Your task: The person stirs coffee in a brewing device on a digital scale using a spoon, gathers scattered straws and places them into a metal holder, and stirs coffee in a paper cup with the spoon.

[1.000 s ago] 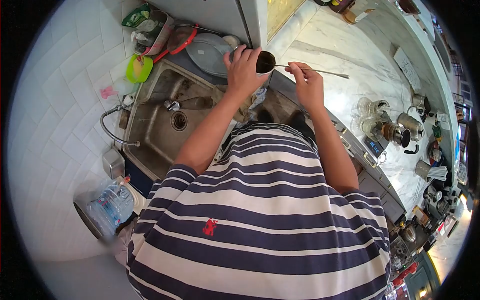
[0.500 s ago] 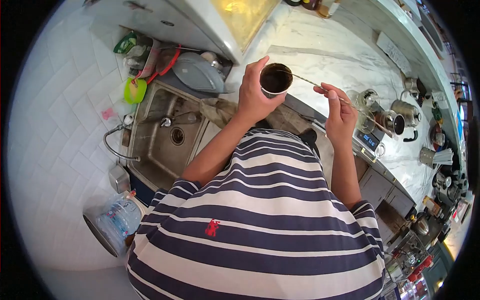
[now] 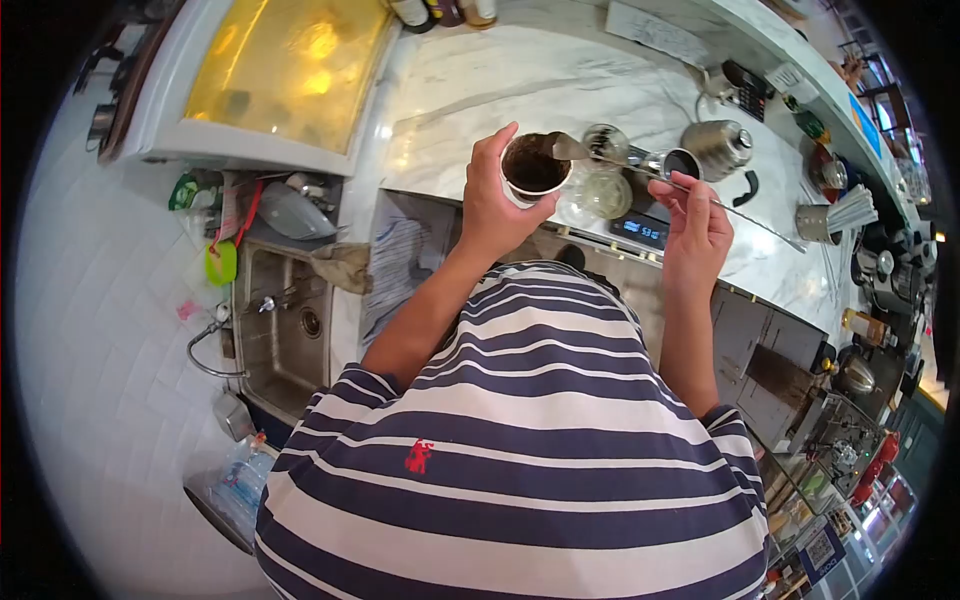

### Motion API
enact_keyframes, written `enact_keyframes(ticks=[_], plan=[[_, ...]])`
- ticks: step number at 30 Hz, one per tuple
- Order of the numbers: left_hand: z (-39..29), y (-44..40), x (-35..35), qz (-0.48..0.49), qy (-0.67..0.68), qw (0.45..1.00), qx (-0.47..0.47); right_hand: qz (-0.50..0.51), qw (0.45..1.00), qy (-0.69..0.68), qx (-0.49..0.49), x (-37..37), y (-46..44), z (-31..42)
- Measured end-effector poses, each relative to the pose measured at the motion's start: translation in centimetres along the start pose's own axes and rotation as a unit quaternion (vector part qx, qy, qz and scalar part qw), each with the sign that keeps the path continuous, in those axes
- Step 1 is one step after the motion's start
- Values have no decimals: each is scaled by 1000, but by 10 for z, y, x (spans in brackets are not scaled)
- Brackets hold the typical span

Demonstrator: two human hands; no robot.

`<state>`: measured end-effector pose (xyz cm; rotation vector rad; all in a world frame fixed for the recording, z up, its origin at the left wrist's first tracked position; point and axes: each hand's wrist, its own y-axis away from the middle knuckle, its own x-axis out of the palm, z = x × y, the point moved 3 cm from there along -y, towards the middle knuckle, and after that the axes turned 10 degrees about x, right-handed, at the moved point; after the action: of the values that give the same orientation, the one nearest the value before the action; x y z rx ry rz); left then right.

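My left hand (image 3: 492, 205) is wrapped around a white paper cup (image 3: 537, 197), its open top tilted towards me. Dark brown matter (image 3: 530, 168) coats the inside; I cannot tell how deep it is. Between thumb and fingers, my right hand (image 3: 697, 238) pinches the thin twisted handle of a long bar spoon (image 3: 570, 148). The spoon's bowl shows at the cup's right rim, and whether it touches the rim is unclear. Beyond the spoon stand a glass server (image 3: 606, 192) and a dark-mouthed metal vessel (image 3: 682, 165) near a digital scale (image 3: 640, 231).
A steel gooseneck kettle (image 3: 716, 150) stands on the marble counter (image 3: 480, 90). A straw holder (image 3: 818, 224) is farther right. At the left are a sink (image 3: 285, 340) and a yellow-lit cabinet (image 3: 285, 75). Several bottles (image 3: 445, 12) line the back.
My view has swung right, towards the counter. The spoon's bowl, earlier inside the cup, now shows at its rim, and the handle reaches farther right. Both hands keep their holds.
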<state>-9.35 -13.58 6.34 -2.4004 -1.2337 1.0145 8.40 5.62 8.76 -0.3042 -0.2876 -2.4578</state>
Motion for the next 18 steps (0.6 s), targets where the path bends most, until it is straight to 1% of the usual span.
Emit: enact_keyframes(ticks=[1,2,3,6,10,15,18], plan=[[-4,-1,13,3,5,1000,-2,2,1000,-27,-10,-16,-4,6],[-7,-1,25,6,9,1000,-4,4,1000,-13,-21,-34,-7,15],[-11,0,37,5,12,1000,-9,-32,999,-8,-18,-51,-9,24],[-19,7,68,8,19,999,-33,-69,996,16,-53,-108,-23,38],[-32,14,100,6,25,999,-42,-123,985,109,-50,-154,-34,50],[-39,6,114,5,14,999,-40,-89,959,260,-70,-154,-42,34],[-40,3,115,2,12,999,-46,-40,945,308,-100,-137,-46,25]])
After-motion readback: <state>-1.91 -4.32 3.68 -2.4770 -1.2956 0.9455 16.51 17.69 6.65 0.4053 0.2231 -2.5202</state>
